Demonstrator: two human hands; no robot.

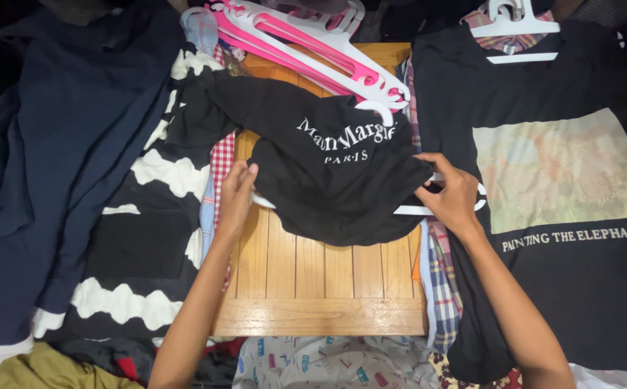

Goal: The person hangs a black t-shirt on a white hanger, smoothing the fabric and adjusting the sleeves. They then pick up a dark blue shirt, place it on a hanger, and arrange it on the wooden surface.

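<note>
Step in hand: we judge that we are fitting a crumpled black cotton T-shirt with white lettering [335, 173] onto a white plastic hanger [429, 209], which pokes out from under the cloth at both sides.
Garment's place: it lies at the centre of the slatted wooden tabletop [313, 274], its upper edge running up toward 11 o'clock.
Left hand [236, 196]: at 9 o'clock of the shirt, fingers curled and pinching the shirt's edge.
Right hand [454, 194]: at 3 o'clock of the shirt, fingers bent, thumb and forefinger nipping the hanger's end where it leaves the cloth.
Next move: we think it calls for drawing the fabric level over both hanger arms (the hem is bunched, so a gentle pull outward seems wise).
Containers: we see none; the clothes lie in loose piles.
Around: a bundle of pink and white plastic hangers [313, 50] at 12 o'clock, a black T-shirt with a pale picture print [565, 173] at 3 o'clock, a navy garment [61, 144] at 9 o'clock.
</note>
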